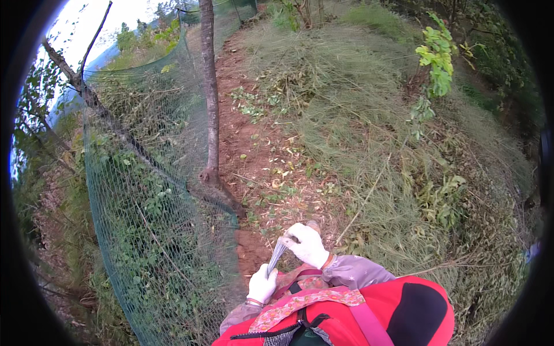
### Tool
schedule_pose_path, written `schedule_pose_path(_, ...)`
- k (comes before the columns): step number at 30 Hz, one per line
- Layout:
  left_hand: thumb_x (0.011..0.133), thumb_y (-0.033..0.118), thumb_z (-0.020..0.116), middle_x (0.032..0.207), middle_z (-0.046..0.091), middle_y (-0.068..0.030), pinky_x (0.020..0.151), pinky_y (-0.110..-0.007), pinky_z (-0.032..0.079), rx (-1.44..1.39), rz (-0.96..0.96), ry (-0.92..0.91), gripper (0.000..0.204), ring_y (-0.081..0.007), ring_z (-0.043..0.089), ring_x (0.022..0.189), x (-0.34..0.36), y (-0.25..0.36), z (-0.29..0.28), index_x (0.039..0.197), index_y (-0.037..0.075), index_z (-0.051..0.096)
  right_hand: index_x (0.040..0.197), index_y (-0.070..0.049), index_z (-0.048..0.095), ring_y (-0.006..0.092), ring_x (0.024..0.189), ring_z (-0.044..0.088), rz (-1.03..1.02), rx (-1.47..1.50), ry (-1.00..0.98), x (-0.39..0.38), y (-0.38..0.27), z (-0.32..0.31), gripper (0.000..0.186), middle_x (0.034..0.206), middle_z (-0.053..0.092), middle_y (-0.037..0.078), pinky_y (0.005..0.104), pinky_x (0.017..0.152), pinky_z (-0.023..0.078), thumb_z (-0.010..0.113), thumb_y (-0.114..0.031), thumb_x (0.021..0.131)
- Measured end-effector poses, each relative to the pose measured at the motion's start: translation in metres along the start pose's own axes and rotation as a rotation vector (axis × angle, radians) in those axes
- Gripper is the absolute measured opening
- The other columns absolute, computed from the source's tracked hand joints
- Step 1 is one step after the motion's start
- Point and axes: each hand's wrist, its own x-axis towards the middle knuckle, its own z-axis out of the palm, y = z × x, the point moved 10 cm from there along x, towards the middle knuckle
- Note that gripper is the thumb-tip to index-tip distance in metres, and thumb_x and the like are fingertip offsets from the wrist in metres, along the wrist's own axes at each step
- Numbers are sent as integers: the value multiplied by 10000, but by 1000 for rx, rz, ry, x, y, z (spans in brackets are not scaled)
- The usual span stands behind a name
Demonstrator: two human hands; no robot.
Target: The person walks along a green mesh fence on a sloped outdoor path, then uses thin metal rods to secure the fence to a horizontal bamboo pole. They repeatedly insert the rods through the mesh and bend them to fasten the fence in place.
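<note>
One green net [112, 230] is spanning the left side, a slim trunk [209, 98] is rising beside it, and red clothing [378, 293] is filling the lower edge. Ahead of that, the white-gloved left hand [262, 285] is closing round the lower end of a thin grey bundle [277, 254], and the right hand [307, 246] is pinching its upper end. Handling it well probably calls for a firm left grip and aligned strands; its long axis is slanting, pointing up and rightward

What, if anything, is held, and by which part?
A bundle of thin grey strands: the left hand grips its lower end; the right hand is at its upper end, seemingly pinching it.
</note>
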Motion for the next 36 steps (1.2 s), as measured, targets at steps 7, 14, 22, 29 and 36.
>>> schedule_pose_path(7, 883, 264, 565, 755, 616, -218, 653, -444, 472, 29, -43, -24, 234, -406, 627, 748, 57, 12, 13, 960, 43, 560, 938, -46, 654, 169, 695, 611, 128, 304, -311, 56, 35, 25, 189, 784, 639, 75, 312, 645, 486, 683, -198, 828)
schedule_pose_path(14, 875, 281, 560, 794, 623, -227, 679, -481, 477, 159, -19, -91, 254, -425, 616, 794, 165, 70, 44, 1003, 62, 547, 912, -55, 672, 160, 649, 590, 201, 326, -381, 144, 107, -15, 174, 725, 634, 92, 307, 617, 467, 645, -212, 844)
schedule_pose_path(22, 880, 293, 547, 840, 628, -222, 701, -462, 482, 206, 54, -154, 292, -413, 620, 803, 270, 156, 67, 1071, 72, 532, 840, -19, 635, 129, 596, 561, 169, 383, 127, 247, 195, -146, 81, 683, 617, 50, 272, 541, 437, 614, -97, 851)
schedule_pose_path(29, 880, 278, 546, 874, 619, -194, 729, -441, 471, 121, 109, -155, 272, -395, 607, 828, 306, 166, 78, 1031, 53, 557, 883, -47, 568, 69, 613, 527, 360, 726, 667, 264, 292, -244, 154, 781, 599, 22, 208, 562, 432, 493, -154, 964)
schedule_pose_path(36, 847, 273, 622, 789, 634, -135, 671, -343, 480, -35, -112, 140, 239, -222, 622, 730, 364, 167, 34, 964, 64, 621, 903, -60, 566, 66, 657, 527, 355, 408, 912, 266, 300, -308, 167, 857, 629, 18, 214, 589, 423, 450, -152, 980)
